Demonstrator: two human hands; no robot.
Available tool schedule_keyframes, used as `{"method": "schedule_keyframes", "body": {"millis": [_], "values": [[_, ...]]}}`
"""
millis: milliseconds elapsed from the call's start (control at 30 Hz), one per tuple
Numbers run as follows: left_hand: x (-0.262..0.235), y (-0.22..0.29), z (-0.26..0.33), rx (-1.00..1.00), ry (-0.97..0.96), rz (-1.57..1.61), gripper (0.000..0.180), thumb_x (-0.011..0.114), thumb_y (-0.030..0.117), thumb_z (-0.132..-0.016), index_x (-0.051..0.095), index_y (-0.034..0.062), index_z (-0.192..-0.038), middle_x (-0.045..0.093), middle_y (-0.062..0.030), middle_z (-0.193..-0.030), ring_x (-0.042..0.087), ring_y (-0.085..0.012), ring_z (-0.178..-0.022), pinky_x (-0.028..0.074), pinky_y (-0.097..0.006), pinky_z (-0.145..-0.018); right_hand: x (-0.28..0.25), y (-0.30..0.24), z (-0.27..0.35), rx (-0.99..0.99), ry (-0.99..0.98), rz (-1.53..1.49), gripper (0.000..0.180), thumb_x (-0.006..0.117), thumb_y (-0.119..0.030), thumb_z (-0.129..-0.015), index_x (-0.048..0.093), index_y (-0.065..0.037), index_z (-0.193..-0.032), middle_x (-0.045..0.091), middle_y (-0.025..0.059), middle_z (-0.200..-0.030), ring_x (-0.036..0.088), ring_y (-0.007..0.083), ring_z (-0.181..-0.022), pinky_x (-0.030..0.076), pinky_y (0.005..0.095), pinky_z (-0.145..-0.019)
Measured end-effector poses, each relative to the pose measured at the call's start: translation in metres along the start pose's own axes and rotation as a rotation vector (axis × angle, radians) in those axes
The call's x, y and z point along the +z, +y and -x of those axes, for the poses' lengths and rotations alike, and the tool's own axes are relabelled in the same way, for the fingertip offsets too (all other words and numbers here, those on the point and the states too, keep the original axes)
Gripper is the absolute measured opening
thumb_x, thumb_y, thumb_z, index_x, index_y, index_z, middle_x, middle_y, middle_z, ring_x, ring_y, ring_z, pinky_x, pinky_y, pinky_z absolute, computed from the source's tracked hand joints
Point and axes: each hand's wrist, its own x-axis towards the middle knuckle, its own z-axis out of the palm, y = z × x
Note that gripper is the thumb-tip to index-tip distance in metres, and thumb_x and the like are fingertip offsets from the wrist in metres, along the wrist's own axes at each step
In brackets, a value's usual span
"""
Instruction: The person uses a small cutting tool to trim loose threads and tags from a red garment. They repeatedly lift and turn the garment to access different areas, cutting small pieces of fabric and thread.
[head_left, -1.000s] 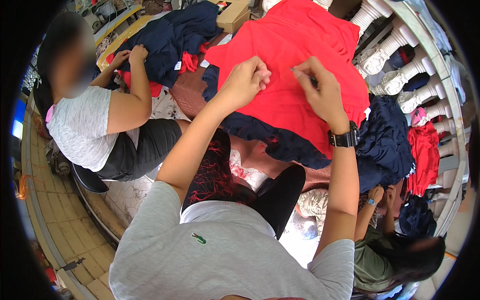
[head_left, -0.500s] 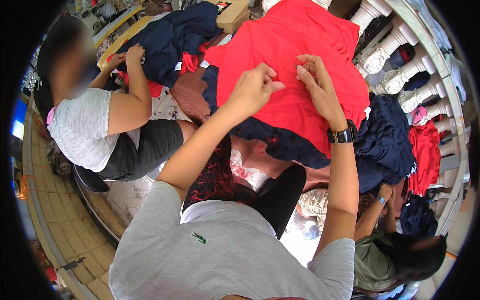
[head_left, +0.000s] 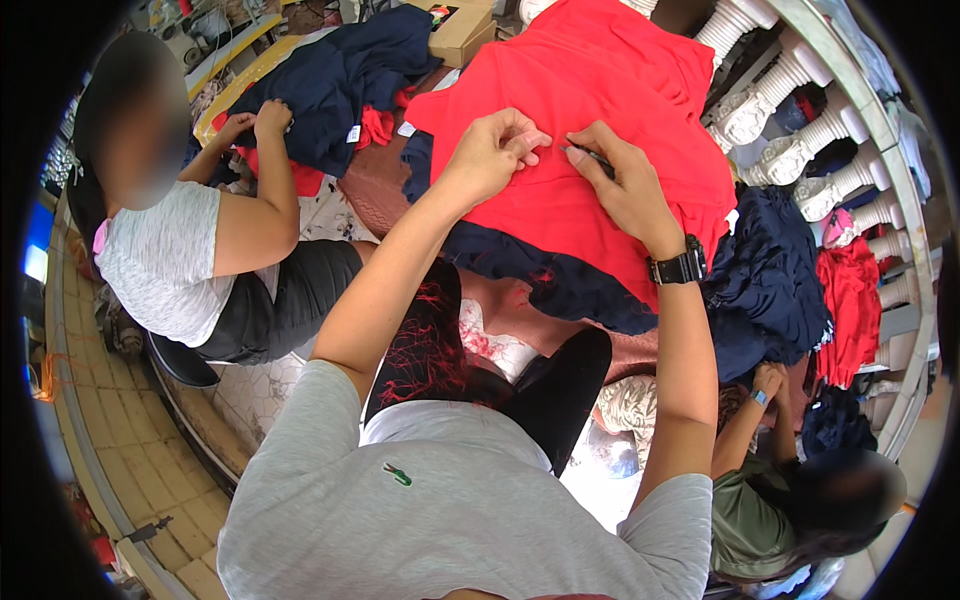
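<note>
Holding a slim dark tool, right hand sits over the middle of the red garment, which is the landmark for everything here. Tool's long axis runs roughly crosswise over the garment, tip toward the left hand, butt back in the right palm; exact kind of tool unclear, fingers cover most of it. Left hand is over the garment's left part, thumb and fingertips pinched narrow; can't tell if a thread or a bit of cloth is in them. Key relation: tool tip lies just right of the left fingertips, small gap of red cloth between, about level with each other. Left hand is the nearer one to the tip, apart from the hand gripping it. Whether either hand presses on the garment: can't tell.

Red garment lies spread, beyond the person's lap, under both hands. Navy cloth shows out from under its near edge. Navy pile just right of it. Cardboard box beyond its left edge.
</note>
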Motion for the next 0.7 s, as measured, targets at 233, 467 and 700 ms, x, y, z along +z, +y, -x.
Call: {"method": "schedule_keyframes", "body": {"millis": [233, 467, 700], "values": [[-0.006, 0.004, 0.000, -0.023, -0.066, -0.002, 0.012, 0.061, 0.012, -0.103, 0.065, 0.0008, -0.101, 0.073, -0.0075, -0.102, 0.063, -0.0087, -0.081, 0.052, -0.025, -0.074, -0.002, -0.016, -0.002, -0.131, 0.006, 0.307, 0.008, 0.060, -0.020, -0.098, 0.059, -0.012, -0.097, 0.066, 0.0052, -0.085, 0.066, 0.0316, -0.075, 0.049, 0.0455, -0.058], [-0.009, 0.002, 0.002, 0.009, -0.099, -0.025, 0.013, 0.059, 0.016, -0.104, 0.064, 0.0052, -0.099, 0.072, -0.0057, -0.109, 0.064, -0.0079, -0.087, 0.049, -0.024, -0.077, 0.006, -0.014, -0.005, -0.159, 0.026, 0.331, 0.007, 0.061, -0.019, -0.098, 0.060, -0.012, -0.096, 0.066, 0.0068, -0.083, 0.067, 0.0322, -0.075, 0.050, 0.0448, -0.057], [-0.058, 0.046, 0.070, 0.093, -0.515, -0.568, 0.018, 0.071, 0.006, -0.090, 0.064, -0.0003, -0.105, 0.066, -0.0079, -0.102, 0.065, -0.0166, -0.092, 0.053, -0.029, -0.081, -0.046, -0.024, 0.026, 0.168, 0.208, 0.079, 0.030, 0.074, -0.023, -0.089, 0.062, -0.007, -0.112, 0.068, 0.0094, -0.083, 0.063, 0.0202, -0.070, 0.050, 0.0327, -0.067]]}}
